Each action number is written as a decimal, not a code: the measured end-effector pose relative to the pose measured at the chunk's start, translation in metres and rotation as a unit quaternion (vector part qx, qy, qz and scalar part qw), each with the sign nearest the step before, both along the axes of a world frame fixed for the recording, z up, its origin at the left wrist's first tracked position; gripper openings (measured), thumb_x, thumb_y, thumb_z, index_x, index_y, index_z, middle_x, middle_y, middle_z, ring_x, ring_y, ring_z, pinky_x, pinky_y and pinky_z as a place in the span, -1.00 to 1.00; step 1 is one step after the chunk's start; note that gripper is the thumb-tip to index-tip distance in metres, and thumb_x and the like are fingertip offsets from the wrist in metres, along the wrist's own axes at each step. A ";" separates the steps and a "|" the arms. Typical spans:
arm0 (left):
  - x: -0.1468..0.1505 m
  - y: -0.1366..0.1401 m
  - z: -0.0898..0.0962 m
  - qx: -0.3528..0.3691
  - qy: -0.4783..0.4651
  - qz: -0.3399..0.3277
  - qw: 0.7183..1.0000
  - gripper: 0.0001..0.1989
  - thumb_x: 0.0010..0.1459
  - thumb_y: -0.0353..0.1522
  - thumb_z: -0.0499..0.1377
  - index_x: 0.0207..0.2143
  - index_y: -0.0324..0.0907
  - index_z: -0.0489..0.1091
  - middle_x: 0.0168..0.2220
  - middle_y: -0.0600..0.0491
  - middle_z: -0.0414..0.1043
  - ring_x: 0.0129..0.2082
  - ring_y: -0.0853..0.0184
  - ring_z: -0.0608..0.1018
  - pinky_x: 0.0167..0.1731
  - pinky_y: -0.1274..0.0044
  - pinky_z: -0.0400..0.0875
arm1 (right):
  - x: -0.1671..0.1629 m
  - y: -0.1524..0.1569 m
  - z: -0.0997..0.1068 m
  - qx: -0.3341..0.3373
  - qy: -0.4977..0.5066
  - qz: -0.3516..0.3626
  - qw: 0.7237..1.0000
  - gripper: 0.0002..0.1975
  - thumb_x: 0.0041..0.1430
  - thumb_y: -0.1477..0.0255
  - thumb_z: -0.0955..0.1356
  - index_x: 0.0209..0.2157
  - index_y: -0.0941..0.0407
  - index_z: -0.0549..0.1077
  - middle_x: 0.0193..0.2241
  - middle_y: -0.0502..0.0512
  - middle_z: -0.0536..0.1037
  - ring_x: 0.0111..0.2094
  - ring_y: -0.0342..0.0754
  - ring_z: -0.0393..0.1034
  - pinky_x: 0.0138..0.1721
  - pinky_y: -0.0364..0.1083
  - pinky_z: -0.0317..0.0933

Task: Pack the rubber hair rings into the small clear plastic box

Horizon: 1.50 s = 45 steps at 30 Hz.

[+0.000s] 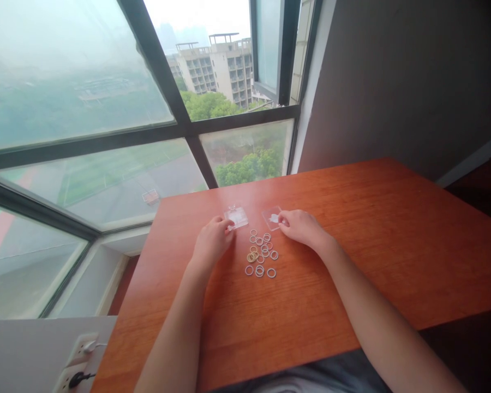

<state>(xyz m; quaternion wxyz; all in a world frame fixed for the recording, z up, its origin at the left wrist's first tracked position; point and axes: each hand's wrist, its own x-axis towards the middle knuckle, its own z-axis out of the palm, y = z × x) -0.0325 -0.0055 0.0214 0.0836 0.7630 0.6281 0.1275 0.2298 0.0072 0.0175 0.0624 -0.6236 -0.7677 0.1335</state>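
My left hand [215,236] is closed at the near left edge of a small clear plastic box [239,217], thumb and fingers pinching it. Between the fingers of my right hand [299,225] is the edge of a flat clear plastic lid [267,219] with a white mark on it. The lid is apart from the box, to its right. Several small rings [259,271], mostly pale with a few yellowish and pinkish ones, lie loosely spread on the table just below and between both hands. Some rings overlap.
The reddish-brown wooden table [311,311] reaches to the window [245,120] at the back, and a grey wall [376,93] stands to the right. Wall sockets [82,349] with plugs and cords are by the table's left edge.
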 end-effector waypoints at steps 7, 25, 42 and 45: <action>0.016 0.001 -0.013 0.038 -0.002 -0.049 0.998 -0.76 0.24 -0.31 0.04 -0.26 -0.08 0.51 -0.24 0.02 0.42 -0.35 0.35 0.47 -0.35 0.56 0.28 | -0.006 -0.001 -0.001 0.005 0.014 0.021 1.000 -0.80 0.12 0.44 0.26 -0.27 0.02 0.51 -0.29 0.05 0.59 -0.28 -0.06 0.41 -0.38 -0.15 0.04; 0.020 -0.013 0.014 -0.055 0.025 -0.140 0.988 -0.77 0.21 -0.32 0.07 -0.25 -0.06 0.54 -0.28 0.02 0.48 -0.41 0.36 0.49 -0.41 0.57 0.24 | -0.013 -0.010 0.001 -0.010 0.005 0.075 0.997 -0.85 0.15 0.39 0.28 -0.33 0.04 0.49 -0.38 0.04 0.57 -0.36 -0.07 0.41 -0.42 -0.16 0.02; 0.005 -0.026 0.037 -0.179 -0.014 -0.113 0.977 -0.82 0.07 -0.26 0.14 -0.48 -0.15 0.44 -0.50 0.12 0.46 -0.56 0.44 0.38 -0.56 0.60 0.11 | 0.013 -0.006 0.018 -0.046 0.003 -0.001 0.999 -0.73 0.20 0.28 0.25 -0.40 0.09 0.53 -0.37 0.10 0.58 -0.36 -0.05 0.41 -0.39 -0.14 0.07; 0.013 -0.028 0.035 -0.227 0.012 -0.118 0.967 -0.82 -0.02 -0.23 0.22 -0.54 -0.15 0.43 -0.52 0.11 0.46 -0.57 0.43 0.38 -0.59 0.58 0.07 | 0.014 -0.002 0.013 -0.030 -0.032 -0.070 0.997 -0.71 0.21 0.22 0.24 -0.34 0.08 0.52 -0.32 0.15 0.58 -0.29 0.03 0.43 -0.35 -0.11 0.11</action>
